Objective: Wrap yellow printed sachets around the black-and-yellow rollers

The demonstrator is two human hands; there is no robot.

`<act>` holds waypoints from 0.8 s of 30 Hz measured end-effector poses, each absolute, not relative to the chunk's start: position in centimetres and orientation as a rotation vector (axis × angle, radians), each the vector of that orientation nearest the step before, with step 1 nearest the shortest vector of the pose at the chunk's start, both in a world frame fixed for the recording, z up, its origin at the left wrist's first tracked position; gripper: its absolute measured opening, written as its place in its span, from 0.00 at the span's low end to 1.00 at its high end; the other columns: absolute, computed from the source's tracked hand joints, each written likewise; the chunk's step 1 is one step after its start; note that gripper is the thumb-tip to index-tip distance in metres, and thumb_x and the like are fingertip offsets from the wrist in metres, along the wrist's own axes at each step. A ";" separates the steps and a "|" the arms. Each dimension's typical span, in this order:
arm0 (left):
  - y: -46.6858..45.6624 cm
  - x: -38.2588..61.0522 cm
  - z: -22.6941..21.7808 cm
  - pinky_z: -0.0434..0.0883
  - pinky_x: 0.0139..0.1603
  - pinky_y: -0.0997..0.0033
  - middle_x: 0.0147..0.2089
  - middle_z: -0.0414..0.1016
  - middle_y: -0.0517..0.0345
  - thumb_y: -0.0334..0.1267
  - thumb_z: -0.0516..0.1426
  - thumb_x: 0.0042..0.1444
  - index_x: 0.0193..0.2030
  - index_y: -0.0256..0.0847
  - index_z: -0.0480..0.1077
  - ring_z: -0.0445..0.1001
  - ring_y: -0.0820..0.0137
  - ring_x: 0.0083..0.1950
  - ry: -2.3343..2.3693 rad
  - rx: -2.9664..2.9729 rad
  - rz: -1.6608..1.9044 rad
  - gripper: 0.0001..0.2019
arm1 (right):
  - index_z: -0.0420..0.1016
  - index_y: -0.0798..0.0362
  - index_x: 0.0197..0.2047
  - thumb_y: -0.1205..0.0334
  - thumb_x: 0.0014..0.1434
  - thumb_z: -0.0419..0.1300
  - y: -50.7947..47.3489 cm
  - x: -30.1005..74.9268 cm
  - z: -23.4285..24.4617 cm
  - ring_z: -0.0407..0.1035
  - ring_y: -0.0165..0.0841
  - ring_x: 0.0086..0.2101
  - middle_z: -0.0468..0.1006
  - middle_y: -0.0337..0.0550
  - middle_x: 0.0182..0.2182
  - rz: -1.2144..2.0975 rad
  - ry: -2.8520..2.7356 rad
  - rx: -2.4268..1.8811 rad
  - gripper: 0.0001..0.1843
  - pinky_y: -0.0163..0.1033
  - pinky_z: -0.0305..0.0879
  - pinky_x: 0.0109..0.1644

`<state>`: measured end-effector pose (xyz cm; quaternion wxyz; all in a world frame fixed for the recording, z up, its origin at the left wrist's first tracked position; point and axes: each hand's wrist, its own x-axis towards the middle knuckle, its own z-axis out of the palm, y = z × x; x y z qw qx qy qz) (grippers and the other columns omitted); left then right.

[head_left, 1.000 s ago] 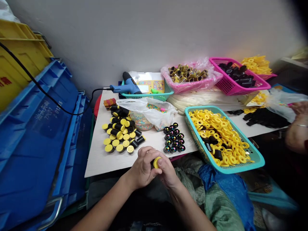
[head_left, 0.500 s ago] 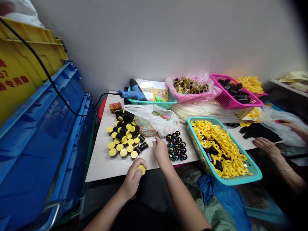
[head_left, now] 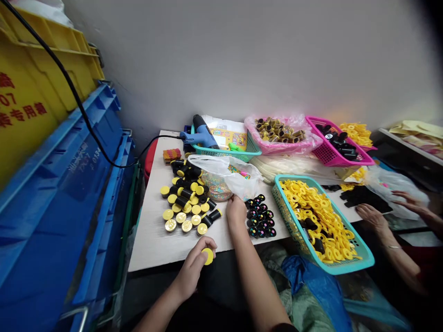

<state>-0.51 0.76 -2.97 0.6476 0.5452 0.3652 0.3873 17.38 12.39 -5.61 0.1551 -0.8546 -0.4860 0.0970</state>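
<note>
My left hand (head_left: 196, 263) is closed around a round piece with a yellow cap (head_left: 208, 256), held just off the table's front edge; the rest of the piece is hidden by my fingers. At the front of a white plastic bag (head_left: 204, 161) of colourful beads (head_left: 216, 186), my right hand (head_left: 237, 213) has its fingers curled together, and what they may hold is out of sight. Just right of that hand, several black cylinders (head_left: 261, 216) stand in rows with coloured beads inside. To the left lies a heap of yellow-capped black cylinders (head_left: 187, 193), some upright, others on their sides.
A teal basket (head_left: 349, 267) of yellow rings overhangs the table (head_left: 148, 235) at right. Behind are a blue heat gun (head_left: 204, 133) with a cord, a pink basket (head_left: 323, 154) and a pink-lined container (head_left: 282, 148). Blue crates (head_left: 51, 198) stand left; a co-worker's hands (head_left: 372, 216) are far right.
The view has shifted slightly, so the table appears lower and further right. My right hand has moved a little closer to the bead bag. My left hand still holds the yellow-capped piece.
</note>
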 end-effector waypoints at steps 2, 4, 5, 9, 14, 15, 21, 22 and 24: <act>0.7 -0.5 -3.5 0.60 0.37 0.66 0.28 0.64 0.58 0.41 0.44 0.57 0.30 0.42 0.63 0.63 0.65 0.33 0.854 1.230 0.893 0.10 | 0.75 0.55 0.43 0.61 0.62 0.48 11.6 17.6 -4.9 0.73 0.38 0.37 0.79 0.53 0.37 0.255 -1.410 -2.455 0.16 0.36 0.60 0.39; 0.8 -0.6 -4.0 0.59 0.34 0.67 0.25 0.62 0.59 0.41 0.44 0.55 0.26 0.42 0.62 0.61 0.66 0.29 0.885 1.197 0.910 0.11 | 0.75 0.53 0.43 0.59 0.61 0.49 10.5 18.6 -3.8 0.73 0.38 0.36 0.80 0.50 0.35 0.221 -1.413 -2.472 0.15 0.36 0.60 0.38; 0.8 -0.6 -4.3 0.59 0.33 0.67 0.24 0.62 0.59 0.41 0.44 0.55 0.25 0.42 0.62 0.61 0.66 0.29 0.899 1.175 0.923 0.12 | 0.75 0.52 0.44 0.58 0.61 0.49 10.0 19.5 -3.2 0.73 0.38 0.36 0.79 0.50 0.35 0.196 -1.403 -2.488 0.16 0.36 0.60 0.38; 0.9 -0.2 -4.5 0.61 0.38 0.66 0.28 0.64 0.58 0.42 0.45 0.57 0.30 0.42 0.63 0.63 0.65 0.33 0.939 1.132 0.955 0.11 | 0.76 0.51 0.44 0.56 0.61 0.49 8.8 23.8 -1.4 0.72 0.39 0.35 0.79 0.50 0.36 0.121 -1.373 -2.554 0.16 0.38 0.61 0.36; 0.7 0.7 -4.4 0.64 0.44 0.65 0.39 0.66 0.57 0.41 0.49 0.57 0.48 0.44 0.60 0.65 0.66 0.40 0.877 1.198 0.833 0.13 | 0.77 0.48 0.44 0.58 0.59 0.53 8.8 26.8 -0.9 0.73 0.41 0.37 0.78 0.49 0.40 0.142 -1.487 -2.531 0.14 0.42 0.64 0.38; 0.6 0.8 -4.3 0.64 0.46 0.64 0.41 0.66 0.57 0.38 0.50 0.56 0.50 0.44 0.59 0.66 0.66 0.42 0.875 1.244 0.810 0.15 | 0.77 0.49 0.45 0.58 0.59 0.53 8.8 26.9 -0.8 0.73 0.41 0.38 0.78 0.50 0.41 0.141 -1.504 -2.522 0.15 0.43 0.64 0.39; 1.3 1.4 -3.6 0.62 0.55 0.59 0.49 0.68 0.52 0.31 0.52 0.56 0.48 0.45 0.64 0.65 0.61 0.52 0.960 1.651 0.780 0.13 | 0.77 0.50 0.42 0.60 0.61 0.51 8.7 24.5 -0.7 0.72 0.40 0.42 0.78 0.48 0.41 0.215 -1.727 -2.403 0.14 0.41 0.64 0.45; 1.5 1.5 -3.6 0.62 0.55 0.58 0.49 0.68 0.52 0.31 0.53 0.55 0.48 0.45 0.65 0.65 0.60 0.53 0.972 1.746 0.805 0.13 | 0.78 0.51 0.40 0.62 0.60 0.53 8.9 23.7 -0.9 0.72 0.39 0.42 0.79 0.49 0.40 0.254 -1.780 -2.386 0.12 0.40 0.64 0.46; 2.2 1.9 -3.7 0.61 0.54 0.56 0.47 0.70 0.52 0.33 0.56 0.54 0.48 0.45 0.67 0.65 0.59 0.52 1.005 1.960 0.824 0.13 | 0.78 0.54 0.38 0.67 0.60 0.53 9.6 22.1 -1.4 0.73 0.38 0.41 0.79 0.52 0.38 0.320 -1.849 -2.384 0.12 0.38 0.64 0.45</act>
